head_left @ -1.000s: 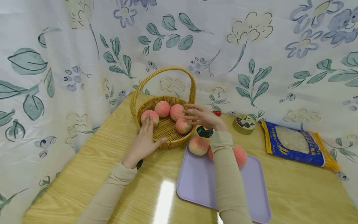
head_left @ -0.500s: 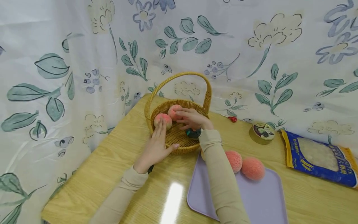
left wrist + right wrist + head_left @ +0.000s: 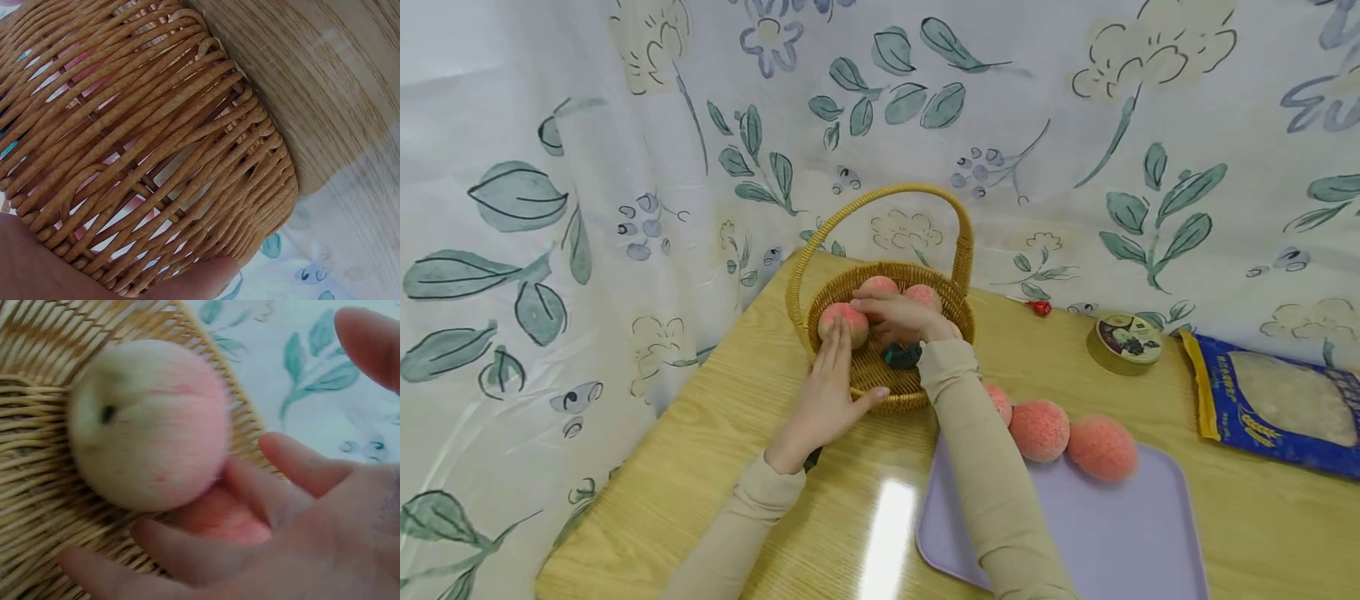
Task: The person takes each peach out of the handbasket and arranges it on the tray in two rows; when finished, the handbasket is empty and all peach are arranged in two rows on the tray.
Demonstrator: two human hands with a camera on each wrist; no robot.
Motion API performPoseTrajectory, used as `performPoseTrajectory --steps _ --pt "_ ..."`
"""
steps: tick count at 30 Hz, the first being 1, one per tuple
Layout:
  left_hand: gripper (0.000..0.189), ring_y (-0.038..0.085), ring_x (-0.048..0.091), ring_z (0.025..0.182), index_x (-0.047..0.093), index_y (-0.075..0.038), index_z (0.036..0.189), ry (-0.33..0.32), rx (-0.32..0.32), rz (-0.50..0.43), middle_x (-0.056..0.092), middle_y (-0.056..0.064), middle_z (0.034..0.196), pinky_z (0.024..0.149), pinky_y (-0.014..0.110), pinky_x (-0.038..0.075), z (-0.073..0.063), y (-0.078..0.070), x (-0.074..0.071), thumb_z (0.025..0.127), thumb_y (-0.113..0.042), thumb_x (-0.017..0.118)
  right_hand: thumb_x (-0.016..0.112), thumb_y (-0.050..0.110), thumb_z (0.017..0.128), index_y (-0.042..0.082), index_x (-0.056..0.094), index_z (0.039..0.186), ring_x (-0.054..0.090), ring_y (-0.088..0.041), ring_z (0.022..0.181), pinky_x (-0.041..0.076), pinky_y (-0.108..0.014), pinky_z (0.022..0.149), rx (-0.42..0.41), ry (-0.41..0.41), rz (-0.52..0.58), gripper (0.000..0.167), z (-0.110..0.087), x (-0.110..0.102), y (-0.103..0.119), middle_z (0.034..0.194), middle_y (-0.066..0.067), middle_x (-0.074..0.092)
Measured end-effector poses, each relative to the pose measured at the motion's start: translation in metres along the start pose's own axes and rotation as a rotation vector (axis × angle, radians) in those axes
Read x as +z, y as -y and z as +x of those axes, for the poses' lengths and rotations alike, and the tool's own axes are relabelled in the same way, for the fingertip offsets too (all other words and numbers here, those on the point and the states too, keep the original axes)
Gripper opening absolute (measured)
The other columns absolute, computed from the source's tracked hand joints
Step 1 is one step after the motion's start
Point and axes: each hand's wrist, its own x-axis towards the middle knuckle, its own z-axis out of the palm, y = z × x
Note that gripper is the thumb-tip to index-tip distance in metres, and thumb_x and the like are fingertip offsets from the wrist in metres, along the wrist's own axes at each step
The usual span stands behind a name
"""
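Observation:
In the head view a wicker basket [image 3: 880, 404] with a tall handle stands on the wooden table, holding several pink and cream peaches. My left hand [image 3: 823, 400] lies at its near left rim, straight fingertips overlapping the leftmost peach [image 3: 844, 323]. The left wrist view shows its thumb [image 3: 200, 275] along the woven side of the basket [image 3: 144, 137]. Inside the basket, my right hand [image 3: 906, 315] reaches left over the peaches. From the right wrist, its fingers look loosely spread beside a whole peach [image 3: 150, 425], with another peach [image 3: 222, 515] partly hidden behind them.
A lilac tray [image 3: 1105, 533] lies right of the basket, with a row of peaches [image 3: 1040, 429] along its far side, partly covered by my right sleeve. Farther right are a round tin [image 3: 1123, 343] and a blue bag [image 3: 1285, 400]. A small red item [image 3: 1040, 307] lies near the curtain.
My right hand has moved left, from the basket's right side to over its middle, into the peaches. The left hand stays at the near left rim. The head view has shifted.

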Motion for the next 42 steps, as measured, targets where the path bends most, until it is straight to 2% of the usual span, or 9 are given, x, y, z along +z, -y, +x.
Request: performPoseTrajectory --steps 4,8,14,19,22,26,32,37,42 --pt "0.108 0.037 0.004 0.15 -0.008 -0.001 0.154 -0.003 0.001 0.004 -0.006 0.021 0.162 0.119 0.056 0.018 0.001 0.0 0.001 0.089 -0.07 0.044 0.043 0.032 0.104 0.014 0.018 0.156 0.022 -0.036 0.148 0.031 -0.055 0.115 0.011 -0.008 -0.04 0.06 0.004 0.007 -0.002 0.163 -0.009 0.015" --pt "0.108 0.039 0.004 0.15 -0.007 0.0 0.154 -0.006 -0.007 0.02 -0.005 0.022 0.162 0.119 0.057 0.018 0.002 0.0 0.004 0.09 -0.066 0.049 0.044 0.026 0.104 0.006 0.024 0.152 0.026 -0.029 0.147 0.032 -0.049 0.116 -0.028 0.005 -0.061 0.057 0.009 0.011 -0.004 0.159 -0.012 0.026" --pt "0.107 0.037 0.003 0.151 -0.003 0.004 0.153 -0.014 -0.013 0.014 -0.008 0.019 0.162 0.121 0.052 0.015 0.002 -0.005 0.002 0.09 -0.059 0.057 0.051 0.024 0.099 0.003 0.043 0.144 0.039 -0.024 0.14 0.035 -0.038 0.115 -0.056 0.067 -0.409 0.05 0.009 0.011 -0.007 0.151 -0.013 0.041" --pt "0.108 0.038 0.003 0.151 -0.003 0.004 0.153 -0.009 -0.01 0.008 -0.008 0.019 0.162 0.12 0.054 0.016 0.003 -0.006 0.0 0.089 -0.06 0.056 0.058 0.027 0.093 0.008 0.034 0.15 0.038 -0.023 0.139 0.035 -0.039 0.115 -0.014 0.132 -0.54 0.065 0.004 0.01 -0.005 0.155 -0.01 0.036" --pt "0.106 0.038 0.003 0.151 -0.003 0.005 0.153 -0.005 -0.017 0.015 -0.007 0.021 0.162 0.12 0.053 0.016 0.003 -0.006 0.001 0.09 -0.054 0.06 0.064 0.027 0.089 0.01 0.028 0.153 0.034 -0.023 0.143 0.032 -0.038 0.117 -0.018 0.18 -0.598 0.075 0.001 0.01 -0.005 0.158 -0.009 0.032" --pt "0.107 0.038 0.003 0.151 -0.004 0.005 0.153 0.0 -0.03 0.025 -0.006 0.023 0.162 0.12 0.053 0.016 0.003 -0.005 0.002 0.09 -0.047 0.065 0.068 0.025 0.085 0.011 0.029 0.153 0.029 -0.021 0.146 0.029 -0.037 0.118 -0.03 0.21 -0.636 0.08 -0.001 0.01 -0.009 0.158 -0.008 0.031" --pt "0.108 0.038 0.001 0.151 -0.006 0.003 0.153 0.015 -0.038 0.004 -0.008 0.021 0.162 0.12 0.055 0.016 0.004 -0.006 0.003 0.089 -0.049 0.064 0.066 0.027 0.089 0.013 0.031 0.153 0.031 -0.023 0.145 0.032 -0.041 0.117 0.013 0.148 -0.534 0.074 -0.013 0.004 -0.013 0.158 -0.007 0.03" --pt "0.107 0.04 0.003 0.15 -0.003 0.005 0.153 0.002 -0.028 0.012 -0.006 0.023 0.162 0.119 0.055 0.017 0.003 -0.003 0.004 0.09 -0.049 0.063 0.059 0.031 0.093 0.019 0.036 0.151 0.031 -0.024 0.145 0.035 -0.043 0.114 -0.022 0.072 -0.472 0.063 -0.025 -0.005 -0.01 0.158 -0.006 0.031" --pt "0.107 0.04 0.003 0.15 -0.005 0.004 0.153 0.007 -0.033 0.006 -0.009 0.021 0.162 0.119 0.055 0.017 0.001 -0.003 0.0 0.09 -0.05 0.062 0.051 0.021 0.098 0.02 0.028 0.154 0.042 -0.035 0.135 0.05 -0.049 0.098 -0.068 0.033 -0.195 0.061 -0.046 -0.015 -0.001 0.156 -0.014 0.027"
